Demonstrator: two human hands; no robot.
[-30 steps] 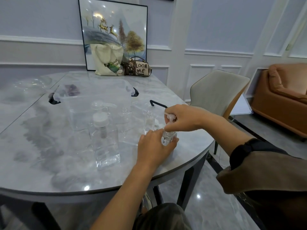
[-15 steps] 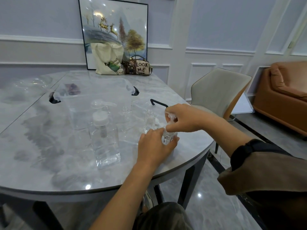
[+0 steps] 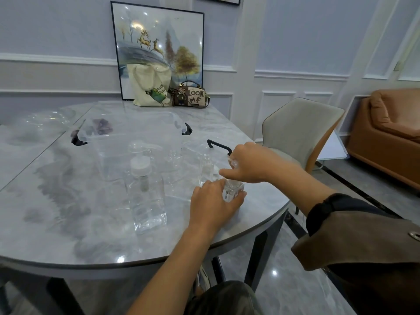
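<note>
- Right of centre in the frame, near the front edge of the bench point(image 3: 56, 212): small clear bottle point(image 3: 233, 191) stands upright on the surface.
- Left hand point(image 3: 212, 202) comes in from below; its fingers point(image 3: 219, 184) are wrapped round the bottle's body, bracing it.
- Right hand point(image 3: 252, 165) sits directly above; its fingers point(image 3: 225, 172) are curled round the pump top point(image 3: 234, 162) at the bottle's neck.
- Step in hand, by the look of it: fitting or twisting the pump top on the neck. Cannot tell whether the thread is seated, as the hands hide the joint.
- Next move likely calls for turning the top while the lower grip keeps the bottle from spinning or tipping, and keeping the top square to the neck.
- Left of centre: tall bottle point(image 3: 146, 196) with a white cap, apart from the hands; clear storage box point(image 3: 136, 142) behind it.
</note>
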